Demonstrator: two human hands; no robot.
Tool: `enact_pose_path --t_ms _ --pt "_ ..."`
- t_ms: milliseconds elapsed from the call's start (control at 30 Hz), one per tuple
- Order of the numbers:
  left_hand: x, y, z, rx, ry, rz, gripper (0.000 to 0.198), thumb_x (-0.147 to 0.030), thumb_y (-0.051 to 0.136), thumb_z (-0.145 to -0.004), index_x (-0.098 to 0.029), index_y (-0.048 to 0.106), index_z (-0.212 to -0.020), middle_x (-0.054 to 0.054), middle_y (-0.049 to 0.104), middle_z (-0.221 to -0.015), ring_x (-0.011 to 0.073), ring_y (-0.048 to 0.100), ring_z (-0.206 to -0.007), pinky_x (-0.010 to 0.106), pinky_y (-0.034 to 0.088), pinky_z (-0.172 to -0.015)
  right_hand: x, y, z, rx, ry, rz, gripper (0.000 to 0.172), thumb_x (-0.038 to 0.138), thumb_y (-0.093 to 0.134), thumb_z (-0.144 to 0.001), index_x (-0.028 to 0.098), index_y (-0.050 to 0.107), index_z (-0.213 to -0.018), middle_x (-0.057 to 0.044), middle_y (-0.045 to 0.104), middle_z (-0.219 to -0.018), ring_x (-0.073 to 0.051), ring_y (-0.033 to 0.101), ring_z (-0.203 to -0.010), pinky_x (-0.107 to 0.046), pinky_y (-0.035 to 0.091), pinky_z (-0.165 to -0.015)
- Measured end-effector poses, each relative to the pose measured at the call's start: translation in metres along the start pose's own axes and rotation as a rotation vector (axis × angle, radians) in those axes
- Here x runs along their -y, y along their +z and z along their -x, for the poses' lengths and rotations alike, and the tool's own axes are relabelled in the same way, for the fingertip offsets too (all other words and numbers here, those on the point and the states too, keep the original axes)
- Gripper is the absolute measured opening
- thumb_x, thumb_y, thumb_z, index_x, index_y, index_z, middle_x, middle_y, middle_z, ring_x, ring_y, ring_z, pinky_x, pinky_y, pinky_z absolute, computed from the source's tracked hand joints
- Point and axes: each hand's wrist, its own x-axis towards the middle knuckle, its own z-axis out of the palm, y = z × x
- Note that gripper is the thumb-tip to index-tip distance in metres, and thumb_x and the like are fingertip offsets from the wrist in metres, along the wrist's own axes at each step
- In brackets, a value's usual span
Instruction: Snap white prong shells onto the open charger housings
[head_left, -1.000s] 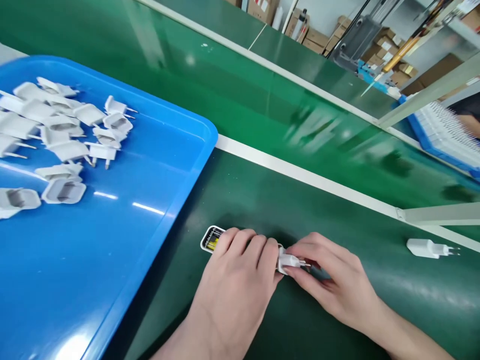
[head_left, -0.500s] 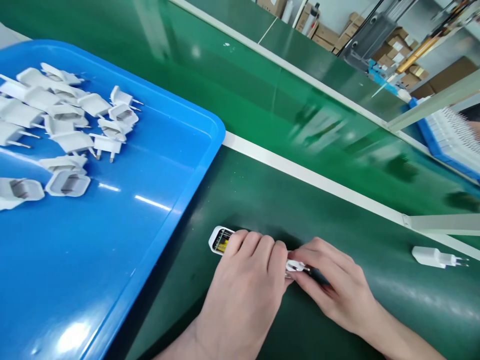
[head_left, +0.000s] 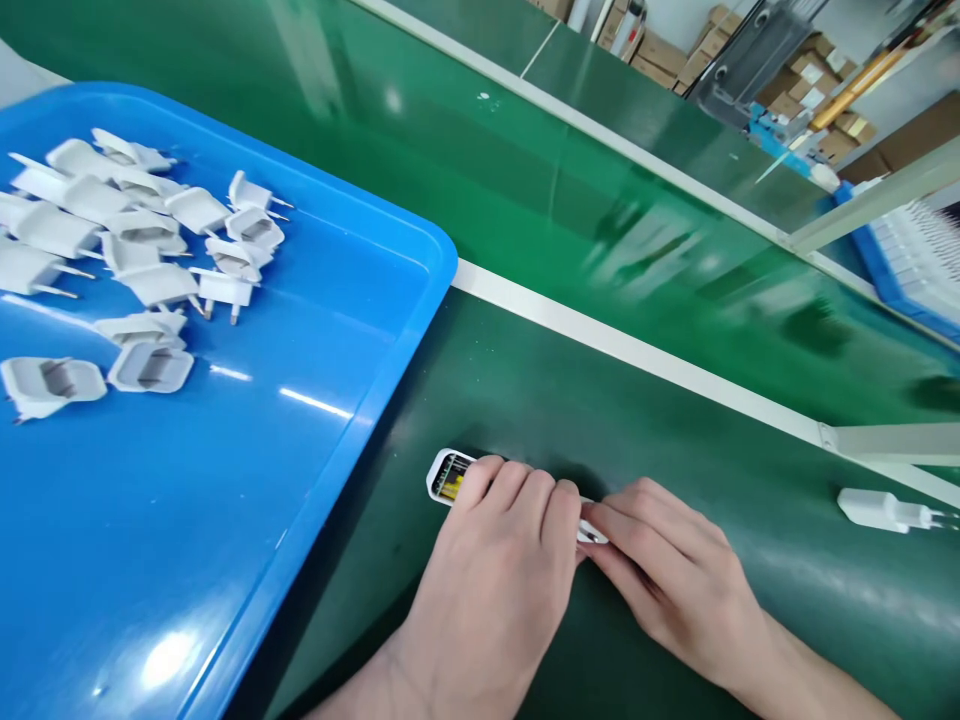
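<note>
My left hand (head_left: 499, 560) is wrapped from above around a white charger housing (head_left: 438, 473). The housing's left end is open, showing a circuit board and a yellow part inside; my fingers cover most of its middle. At the right end, a white plug piece (head_left: 592, 534) shows between my two hands. My right hand (head_left: 675, 570) pinches it with thumb and fingertips, which hide most of its pins. Whether the plug piece is fully seated against the housing cannot be seen.
A blue tray (head_left: 360, 400) on the left holds several white plug shells (head_left: 150, 368) with metal pins. One white charger with pins (head_left: 874, 509) lies on the green table at the right. A white rail (head_left: 600, 345) runs along a green panel behind, with a post at the right.
My right fingertips now cover more of the plug piece and its pins. My left hand keeps its hold on the housing. The whole view has shifted slightly.
</note>
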Motion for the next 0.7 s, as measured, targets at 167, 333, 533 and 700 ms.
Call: enact_pose_path --t_ms 167,333,533,700 --pt "-0.001 0.0 -0.002 0.02 0.023 -0.04 0.009 -0.007 0.059 -0.094 -0.015 0.058 -0.098 0.003 0.057 -0.087 0.0231 0.051 -0.079 0.046 0.048 -0.079 0.003 0.006 -0.001 0.004 0.013 0.102 0.021 0.006 0.054 -0.106 0.02 0.058 -0.122 -0.008 0.065 -0.101 -0.024 0.056 -0.077 -0.038 0.045 -0.068" --pt "-0.003 -0.017 0.007 -0.007 0.074 -0.096 0.025 -0.014 0.07 -0.094 -0.013 0.059 -0.117 0.007 0.064 -0.106 0.0267 0.059 -0.099 0.048 0.051 -0.091 -0.002 0.003 -0.003 0.004 0.024 0.059 0.01 0.017 0.048 -0.112 0.019 0.058 -0.113 -0.006 0.062 -0.097 -0.021 0.057 -0.08 -0.033 0.046 -0.069" --pt "0.012 -0.04 0.047 -0.147 -0.061 -0.229 0.034 -0.031 0.049 -0.109 -0.023 0.052 -0.141 0.008 0.059 -0.137 0.0283 0.056 -0.12 0.048 0.051 -0.1 -0.032 -0.034 0.013 -0.009 0.191 0.265 0.022 0.038 0.045 -0.114 0.023 0.059 -0.108 -0.003 0.061 -0.095 -0.019 0.06 -0.074 -0.031 0.045 -0.062" --pt "0.026 -0.027 0.054 -0.14 -0.143 -0.332 0.051 -0.031 0.053 -0.106 -0.017 0.039 -0.153 0.015 0.042 -0.155 0.0356 0.046 -0.134 0.058 0.05 -0.106 -0.064 -0.067 0.054 -0.039 0.241 0.354 0.033 0.054 0.044 -0.111 0.027 0.063 -0.109 -0.007 0.067 -0.1 -0.024 0.068 -0.071 -0.035 0.051 -0.054"
